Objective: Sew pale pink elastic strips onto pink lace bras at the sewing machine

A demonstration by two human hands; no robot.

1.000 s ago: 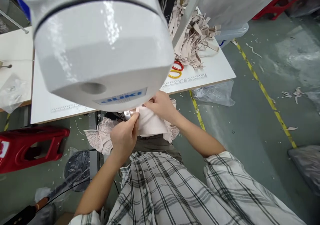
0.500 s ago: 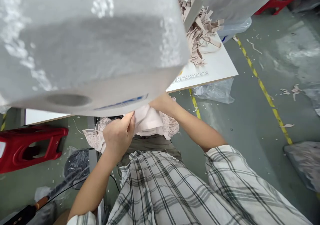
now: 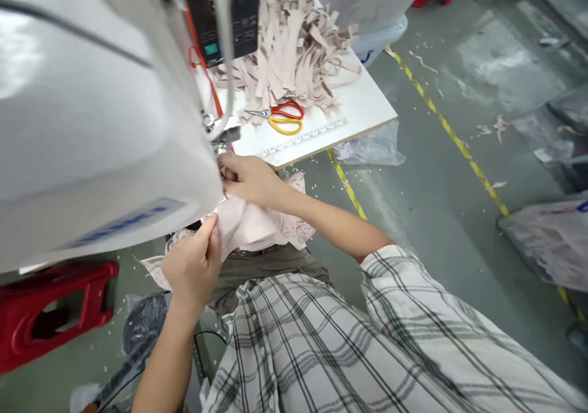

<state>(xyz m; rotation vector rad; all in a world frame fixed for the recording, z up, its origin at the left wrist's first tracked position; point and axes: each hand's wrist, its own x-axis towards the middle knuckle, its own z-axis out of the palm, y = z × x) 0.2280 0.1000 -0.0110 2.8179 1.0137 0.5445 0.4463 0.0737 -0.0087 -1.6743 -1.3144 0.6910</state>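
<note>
A pale pink lace garment (image 3: 250,222) lies over my lap and at the front of a white sewing machine (image 3: 138,125). My left hand (image 3: 195,266) pinches its near edge between thumb and fingers, just below the machine head. Beside the needle area (image 3: 223,136), my right hand (image 3: 252,181) is closed with curled fingers, its wrist above the fabric. Its fingertips are partly behind the machine head, so what they grip is hidden. Lace trim (image 3: 294,226) hangs to the right under my right forearm.
On the white table (image 3: 367,103) are a heap of beige fabric strips (image 3: 294,51), scissors (image 3: 287,119) with red and yellow handles, and a printed ruler scale (image 3: 307,137). A black control panel (image 3: 243,15) stands behind the needle. Red stool (image 3: 92,315) at left; bagged goods (image 3: 551,235) at right.
The view has swung so the machine head sits further left, revealing the needle area, control panel and scissors. My right hand now shows beside the needle; my left still pinches the garment.
</note>
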